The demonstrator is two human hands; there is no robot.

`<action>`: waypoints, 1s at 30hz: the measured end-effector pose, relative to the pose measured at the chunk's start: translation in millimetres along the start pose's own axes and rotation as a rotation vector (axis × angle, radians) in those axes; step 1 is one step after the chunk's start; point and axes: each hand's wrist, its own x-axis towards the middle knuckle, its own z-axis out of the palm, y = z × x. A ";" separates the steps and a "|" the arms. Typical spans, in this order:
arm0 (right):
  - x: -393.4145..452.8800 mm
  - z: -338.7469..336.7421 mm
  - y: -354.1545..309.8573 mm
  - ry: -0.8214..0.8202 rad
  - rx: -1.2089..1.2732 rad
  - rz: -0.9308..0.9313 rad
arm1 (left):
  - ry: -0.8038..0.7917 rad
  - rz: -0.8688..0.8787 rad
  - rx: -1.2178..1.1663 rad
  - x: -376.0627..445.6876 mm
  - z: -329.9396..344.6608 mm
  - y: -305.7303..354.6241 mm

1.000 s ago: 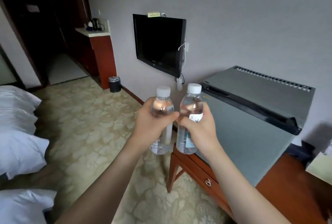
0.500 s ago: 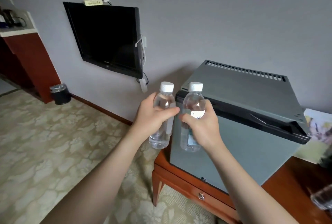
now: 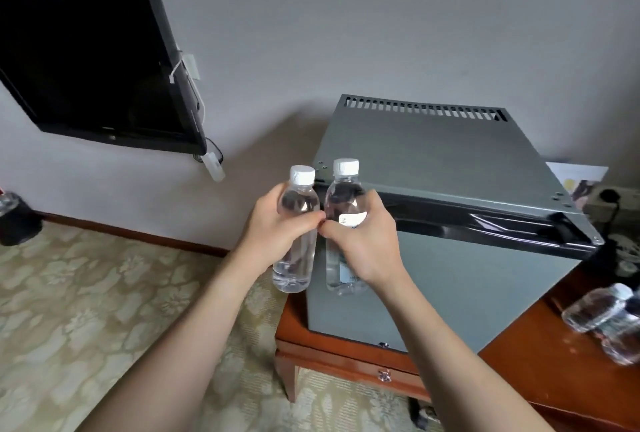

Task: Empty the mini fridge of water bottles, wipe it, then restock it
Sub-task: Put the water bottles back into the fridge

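Both forearms reach forward and converge in front of the mini fridge [image 3: 450,161], at its front left corner. The left hand [image 3: 277,227] wraps its fingers and thumb around the middle of a clear water bottle [image 3: 296,251], held upright, white cap up. The right hand [image 3: 363,241] grips a second water bottle [image 3: 343,203] the same way, its label showing above the thumb. The two thumbs nearly meet between the bottles, which stand side by side. The fridge door is closed. To the fridge's right, more bottles [image 3: 599,310] lie on the wooden desk [image 3: 554,379].
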 end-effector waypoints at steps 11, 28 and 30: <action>-30.5 14.0 -13.1 0.112 -0.094 0.031 | -0.119 0.057 0.083 -12.8 -15.9 1.4; -241.0 -32.7 -36.3 0.064 0.031 -0.054 | -0.003 0.144 -0.009 -224.5 -4.7 19.3; -273.5 -49.5 -35.1 0.060 0.035 -0.062 | 0.012 0.152 -0.037 -258.7 10.3 25.1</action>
